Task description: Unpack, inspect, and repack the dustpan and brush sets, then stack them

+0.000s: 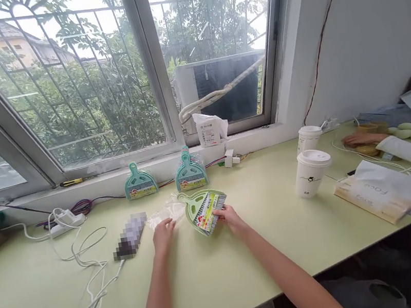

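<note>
My right hand [231,218] grips the brush edge of a small green dustpan-and-brush set [206,211], tilted over the table with its handle toward the upper left. A yellow label with red print wraps its bristles. My left hand [164,233] is closed on the near edge of a crumpled clear plastic bag [173,208], which lies beside the dustpan handle. Behind them, a teal dustpan set [140,181] leans against the sill. To its right stands a stack of similar dustpan sets [189,171], also upright.
A phone [130,236] with white cables and a power strip [67,224] lie at left. Lidded paper cups [312,172] and a tissue pack [379,191] stand at right. Another person's hand [363,138] rests farther right. A window runs along the back.
</note>
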`<state>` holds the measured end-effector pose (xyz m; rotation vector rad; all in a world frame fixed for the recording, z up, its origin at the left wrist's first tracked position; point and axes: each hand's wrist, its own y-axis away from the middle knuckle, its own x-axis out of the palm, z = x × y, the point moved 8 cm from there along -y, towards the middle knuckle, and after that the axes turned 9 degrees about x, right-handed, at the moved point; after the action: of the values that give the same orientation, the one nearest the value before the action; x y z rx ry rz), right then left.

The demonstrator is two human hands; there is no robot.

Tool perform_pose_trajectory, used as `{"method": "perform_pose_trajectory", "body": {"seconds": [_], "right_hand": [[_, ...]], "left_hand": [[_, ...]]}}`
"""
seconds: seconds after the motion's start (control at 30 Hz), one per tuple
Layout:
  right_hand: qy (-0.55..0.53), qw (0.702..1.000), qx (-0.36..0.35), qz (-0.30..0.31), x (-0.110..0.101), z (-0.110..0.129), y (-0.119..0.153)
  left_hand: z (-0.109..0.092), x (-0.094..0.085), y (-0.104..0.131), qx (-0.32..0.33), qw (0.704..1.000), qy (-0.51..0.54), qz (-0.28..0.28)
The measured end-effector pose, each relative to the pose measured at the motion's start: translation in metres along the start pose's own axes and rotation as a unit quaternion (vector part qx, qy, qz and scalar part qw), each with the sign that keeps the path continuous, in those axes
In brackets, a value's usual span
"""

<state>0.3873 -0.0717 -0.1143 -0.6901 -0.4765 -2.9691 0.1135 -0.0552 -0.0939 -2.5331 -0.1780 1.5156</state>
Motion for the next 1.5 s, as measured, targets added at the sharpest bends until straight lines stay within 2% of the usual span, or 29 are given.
{"method": "perform_pose_trajectory", "body": {"seconds": [0.13, 0.27, 0.37, 0.47, 0.57, 0.7, 0.83, 1.0, 1.13, 1.3, 1.37, 1.43, 1.5], "right_hand": [[0.053, 0.996, 0.039, 0.056, 0.008, -0.004, 0.001], [0.095, 0.991, 0.077, 0.057, 0.004, -0.008, 0.001], [0.105, 0.991, 0.079, 0.04, 0.0, -0.008, -0.001], [0.095, 0.993, 0.066, 0.022, -0.004, -0.007, -0.004], [0.085, 0.995, 0.049, 0.019, -0.005, -0.004, -0.004], [0.102, 0.992, 0.041, 0.061, 0.003, -0.002, 0.001], [0.135, 0.984, 0.059, 0.1, 0.01, -0.005, 0.005], [0.104, 0.993, 0.047, 0.026, -0.002, 0.0, 0.001], [0.077, 0.996, 0.035, -0.016, -0.008, 0.001, 0.002], [0.086, 0.996, 0.023, 0.028, 0.007, -0.007, 0.004], [0.071, 0.997, 0.001, 0.023, 0.009, -0.01, 0.002], [0.041, 0.999, -0.022, 0.006, 0.008, -0.011, 0.001], [0.009, 0.999, -0.037, 0.0, 0.007, -0.013, -0.002]], "left_hand": [[0.002, -0.004, 0.0, -0.012, 0.998, -0.06, -0.001], [-0.005, -0.008, 0.004, -0.002, 0.991, -0.136, 0.019], [-0.01, -0.012, 0.006, -0.011, 0.985, -0.173, 0.019], [-0.015, -0.018, 0.009, -0.026, 0.982, -0.185, -0.009], [-0.021, -0.027, 0.014, -0.029, 0.981, -0.177, -0.071], [-0.026, -0.043, 0.022, -0.036, 0.974, -0.152, -0.163], [-0.026, -0.046, 0.023, -0.025, 0.972, -0.122, -0.198], [-0.021, -0.043, 0.018, 0.006, 0.962, -0.097, -0.255], [-0.033, -0.032, 0.015, 0.074, 0.958, -0.07, -0.267], [-0.063, -0.018, 0.018, 0.168, 0.955, 0.017, -0.244], [-0.074, -0.018, 0.022, 0.191, 0.95, 0.065, -0.24], [-0.078, -0.024, 0.026, 0.175, 0.939, 0.12, -0.271], [-0.066, -0.033, 0.031, 0.105, 0.913, 0.196, -0.341]]}}
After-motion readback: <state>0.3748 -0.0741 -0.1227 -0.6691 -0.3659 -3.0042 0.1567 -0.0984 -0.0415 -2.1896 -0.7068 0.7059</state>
